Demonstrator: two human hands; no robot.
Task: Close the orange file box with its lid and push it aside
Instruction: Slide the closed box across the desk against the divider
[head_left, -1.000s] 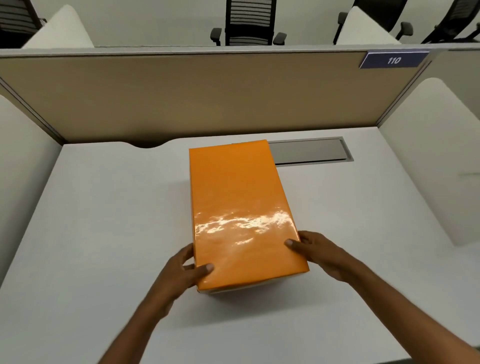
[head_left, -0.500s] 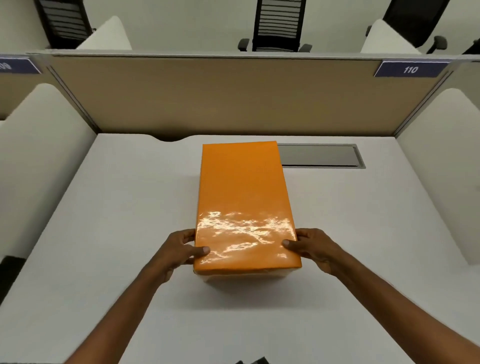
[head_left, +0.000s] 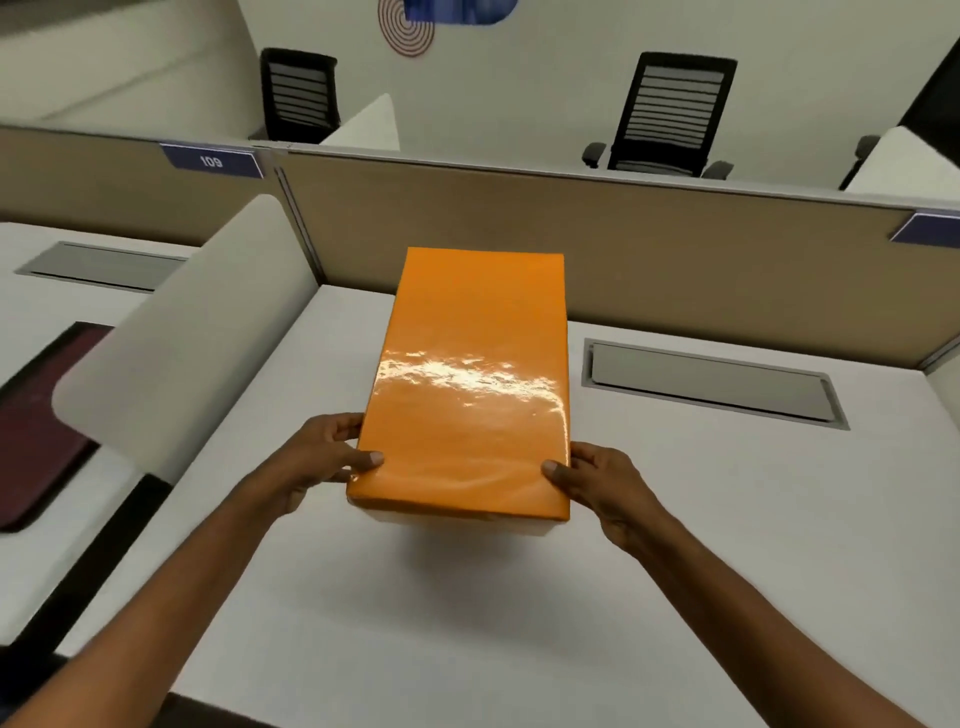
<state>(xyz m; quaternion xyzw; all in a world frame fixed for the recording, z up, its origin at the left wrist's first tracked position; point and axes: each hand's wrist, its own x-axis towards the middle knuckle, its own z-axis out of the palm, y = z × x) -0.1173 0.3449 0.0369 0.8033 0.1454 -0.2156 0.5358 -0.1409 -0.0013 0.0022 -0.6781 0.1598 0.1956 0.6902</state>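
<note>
Head view: both hands' fingers grip the lidded orange file box (head_left: 470, 384); a partition tag (head_left: 211, 161) reads "109".

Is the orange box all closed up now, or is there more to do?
Closed, it looks like: the orange lid sits flat over the pale box, which only peeks out at the near edge. In hand: the left hand and right hand grip the lid's near corners, thumbs on top. Left: the box sits mid-desk, beside the grey cable hatch, not pushed aside yet.
</note>
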